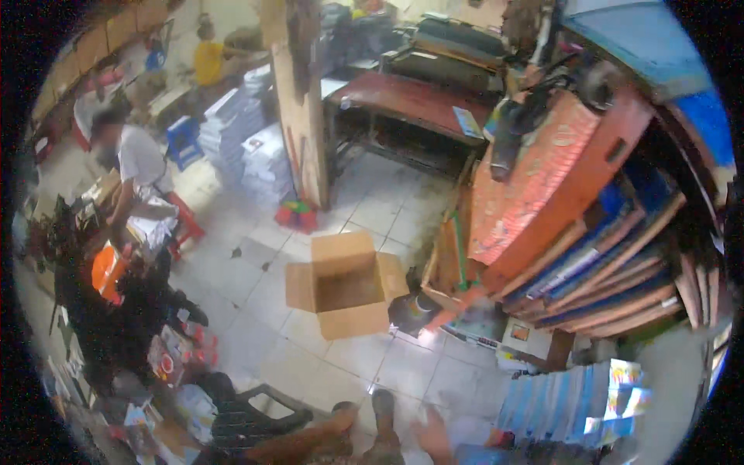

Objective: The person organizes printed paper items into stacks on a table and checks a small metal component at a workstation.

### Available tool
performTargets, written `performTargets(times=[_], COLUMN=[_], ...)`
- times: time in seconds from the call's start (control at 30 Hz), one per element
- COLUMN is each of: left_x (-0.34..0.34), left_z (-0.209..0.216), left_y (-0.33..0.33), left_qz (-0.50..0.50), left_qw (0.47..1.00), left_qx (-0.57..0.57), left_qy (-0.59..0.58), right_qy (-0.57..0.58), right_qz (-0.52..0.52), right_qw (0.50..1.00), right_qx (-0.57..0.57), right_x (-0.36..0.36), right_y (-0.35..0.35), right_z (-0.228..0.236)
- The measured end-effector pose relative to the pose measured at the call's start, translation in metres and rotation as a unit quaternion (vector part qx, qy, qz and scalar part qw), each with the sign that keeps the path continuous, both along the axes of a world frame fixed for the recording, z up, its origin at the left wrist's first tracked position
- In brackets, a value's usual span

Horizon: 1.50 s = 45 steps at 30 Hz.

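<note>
My left hand (335, 423) is at the lower edge, its forearm coming in from the lower left beside a black plastic stool (232, 426). Its fingers are blurred, and nothing can be made out in them. My right hand (431, 435) is a little to the right, fingers apart and holding nothing visible. It is left of a long row of blue-and-white booklets (554, 407). On the tiled floor ahead, apart from both hands, an open cardboard box (350, 325) stands with its flaps folded out. A dark foot or leg (384, 407) shows between my hands.
A wooden post (302, 116) stands beyond the box, a colourful broom head (296, 217) at its base. Stacked paper (225, 128) and a reddish bench (418, 101) are behind. Tilted boards (597, 271) fill the right. Co-workers sit at left, one in white (143, 159).
</note>
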<state>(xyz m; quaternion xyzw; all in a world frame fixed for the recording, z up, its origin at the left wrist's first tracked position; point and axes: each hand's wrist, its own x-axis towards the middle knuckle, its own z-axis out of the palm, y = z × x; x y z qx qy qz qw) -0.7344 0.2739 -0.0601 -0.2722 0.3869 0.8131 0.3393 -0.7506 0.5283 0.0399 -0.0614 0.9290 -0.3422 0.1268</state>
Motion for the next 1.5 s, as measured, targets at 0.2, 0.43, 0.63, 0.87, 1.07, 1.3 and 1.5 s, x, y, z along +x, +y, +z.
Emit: performTargets(times=[0.2, 0.43, 0.63, 0.87, 1.07, 1.3, 1.5], left_x=[-0.008, -0.009, 0.002, 0.081, 0.088, 0.086, 0.091], left_z=[0.114, 0.225, 0.168, 0.206, 0.243, 0.295, 0.285], left_y=[0.082, 0.127, 0.219, 0.409, 0.499, 0.612, 0.661], left_qz=[-0.403, -0.406, -0.476, -0.532, -0.457, -0.465, -0.497], left_qw=[0.707, 0.902, 0.865, 0.800, 0.720, 0.717, 0.640], left_qx=[-0.142, 0.102, -0.048, 0.015, -0.056, -0.009, -0.054], left_qy=[0.563, 0.109, 0.155, 0.278, 0.520, 0.519, 0.584], right_qy=[0.224, 0.257, 0.670, 0.755, 0.711, 0.374, 0.183], right_qz=[0.009, -0.425, -0.061, -0.112, -0.309, -0.716, -0.799], right_qw=[0.973, 0.863, 0.714, 0.634, 0.614, 0.568, 0.573], right_qx=[0.048, -0.089, -0.194, -0.124, -0.147, -0.157, 0.024], right_x=[0.041, 0.167, 0.303, 0.372, 0.432, 0.477, 0.519], right_y=[-0.044, 0.120, 0.155, 0.199, 0.237, 0.314, 0.472], right_z=[0.111, 0.196, 0.385, 0.415, 0.370, 0.263, 0.212])
